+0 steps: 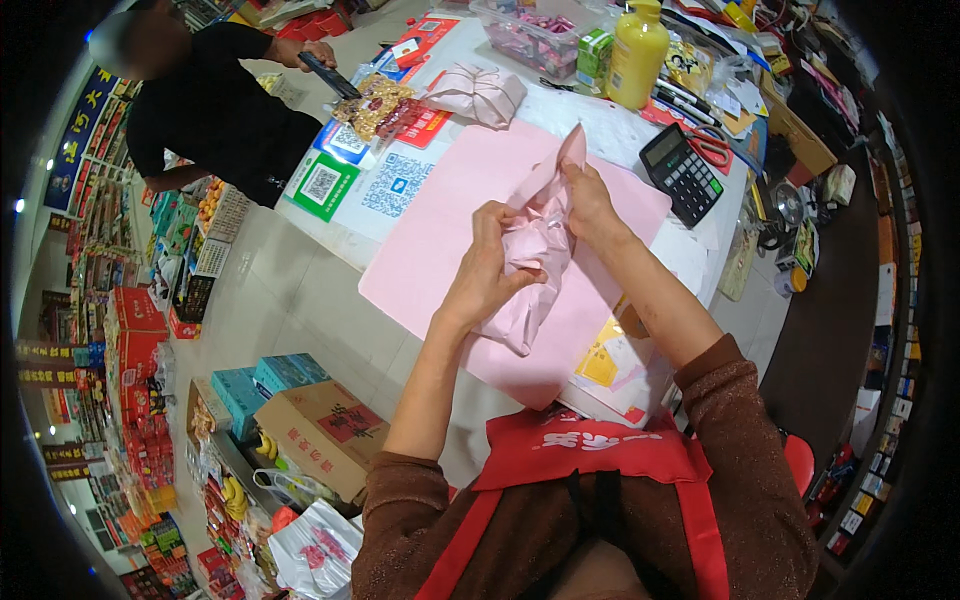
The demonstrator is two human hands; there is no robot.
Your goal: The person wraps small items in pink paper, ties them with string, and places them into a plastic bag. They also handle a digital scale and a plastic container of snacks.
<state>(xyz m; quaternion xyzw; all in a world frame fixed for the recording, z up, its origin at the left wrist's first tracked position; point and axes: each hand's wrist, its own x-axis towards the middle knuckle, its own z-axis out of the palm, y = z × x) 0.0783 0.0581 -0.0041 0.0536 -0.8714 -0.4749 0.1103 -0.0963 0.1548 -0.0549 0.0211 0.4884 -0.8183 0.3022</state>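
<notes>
A crumpled pink paper parcel lies between my hands, over flat pink paper sheets spread on the white table. My left hand grips the parcel's near left side, its thumb pressed on the folded paper. With my right hand I pinch a raised paper flap at the far end. What the paper wraps is hidden. Beyond the sheets sits another pink paper parcel tied with string. Beside that one, a clear plastic bag of nuts and dried red fruit rests on printed code cards.
A black calculator, red-handled scissors, a yellow pump bottle and a clear plastic tub of wrapped sweets stand along the table's far right. A person in black stands at the far left. Cardboard boxes are at the lower left.
</notes>
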